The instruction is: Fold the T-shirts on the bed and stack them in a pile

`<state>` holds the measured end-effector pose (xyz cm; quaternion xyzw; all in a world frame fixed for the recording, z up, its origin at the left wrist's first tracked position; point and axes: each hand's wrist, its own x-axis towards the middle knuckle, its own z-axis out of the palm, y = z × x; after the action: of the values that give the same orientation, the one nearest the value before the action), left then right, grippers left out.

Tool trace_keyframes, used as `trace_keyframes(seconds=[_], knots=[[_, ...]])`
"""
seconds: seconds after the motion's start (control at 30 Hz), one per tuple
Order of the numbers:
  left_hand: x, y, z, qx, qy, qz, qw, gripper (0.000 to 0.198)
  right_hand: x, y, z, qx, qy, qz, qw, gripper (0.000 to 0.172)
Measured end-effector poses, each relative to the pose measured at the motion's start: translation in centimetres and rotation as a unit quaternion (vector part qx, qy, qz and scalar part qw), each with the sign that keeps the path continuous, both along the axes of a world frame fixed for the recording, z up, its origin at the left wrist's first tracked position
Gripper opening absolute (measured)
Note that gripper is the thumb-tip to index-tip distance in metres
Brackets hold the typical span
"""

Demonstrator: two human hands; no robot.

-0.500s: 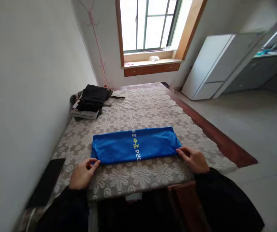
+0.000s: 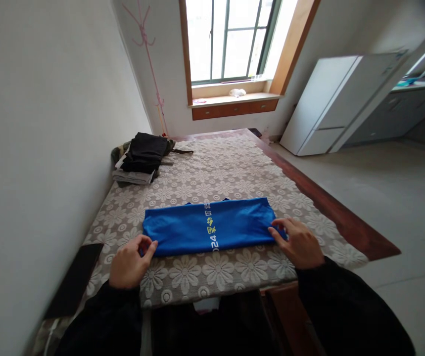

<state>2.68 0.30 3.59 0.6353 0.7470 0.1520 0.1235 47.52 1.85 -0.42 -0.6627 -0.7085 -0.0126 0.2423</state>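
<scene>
A blue shirt (image 2: 182, 230), folded into a long flat strip, lies across the near part of the patterned bed cover. White and yellow printing runs down its middle. At its near left corner, my left hand (image 2: 131, 261) has thumb and fingers curled around the cloth. My right hand (image 2: 298, 243) holds the right end in the same way, thumb on the near side and a bit of blue cloth showing between thumb and index finger. The other fingertips of both hands are partly hidden.
A stack of folded dark and grey clothes (image 2: 141, 158) sits at the far left, against the wall. The floral cover (image 2: 212, 170) spreads over a surface with a reddish-brown edge (image 2: 356, 237). A black flat panel (image 2: 74, 282) lies at the near left. A white fridge (image 2: 319, 106) stands at the back right.
Both hands have shifted slightly on the shirt's ends, and their thumbs and index fingers look a little less tightly pinched. The shirt stays folded in place while the view has shifted slightly.
</scene>
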Motion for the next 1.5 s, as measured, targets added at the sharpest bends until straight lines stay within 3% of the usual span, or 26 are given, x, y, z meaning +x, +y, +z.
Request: trace_keyframes(seconds=[0.1,0.2,0.3,0.37,0.5,0.67,0.77,1.03,1.17,1.3,1.5], knots=[[4.5,2.0,0.2,0.076,-0.027,-0.143,0.986,0.029,-5.3,1.5,1.0,0.009,-0.015,0.101,0.995,0.029],[10.0,4.7,-1.2,0.103,-0.01,-0.252,0.962,0.036,-11.2,3.6,0.4,-0.004,-0.045,0.17,0.984,0.037],[14.2,7.0,-3.8,0.1,0.043,-0.258,0.96,0.05,-15.2,5.4,-1.1,-0.029,-0.065,0.192,0.979,0.046],[15.1,7.8,-5.3,0.088,0.069,-0.246,0.963,0.053,-16.0,6.1,-2.2,-0.046,-0.079,0.169,0.981,0.049],[12.7,7.8,-6.8,0.084,0.109,-0.219,0.966,0.059,-13.8,6.6,-3.9,-0.072,-0.117,0.117,0.984,0.057],[6.7,7.0,-6.7,0.078,0.142,-0.127,0.979,0.06,-7.7,7.2,-4.9,-0.088,-0.145,0.03,0.985,0.059],[4.3,6.8,-6.8,0.084,0.152,-0.082,0.981,0.06,-4.7,7.8,-5.4,-0.093,-0.152,-0.01,0.984,0.06],[3.1,6.7,-6.8,0.078,0.144,-0.078,0.983,0.061,-2.9,8.1,-6.1,-0.093,-0.146,-0.033,0.984,0.062],[1.3,6.5,-6.6,0.068,0.135,-0.067,0.986,0.061,-2.3,8.0,-5.8,-0.101,-0.13,-0.049,0.985,0.062],[-0.2,6.4,-6.5,0.062,0.12,-0.062,0.989,0.059,-1.7,8.0,-5.9,-0.102,-0.127,-0.046,0.986,0.061],[-0.3,6.4,-6.6,0.06,0.109,-0.065,0.99,0.06,-0.3,8.1,-6.2,-0.103,-0.13,-0.019,0.986,0.064]])
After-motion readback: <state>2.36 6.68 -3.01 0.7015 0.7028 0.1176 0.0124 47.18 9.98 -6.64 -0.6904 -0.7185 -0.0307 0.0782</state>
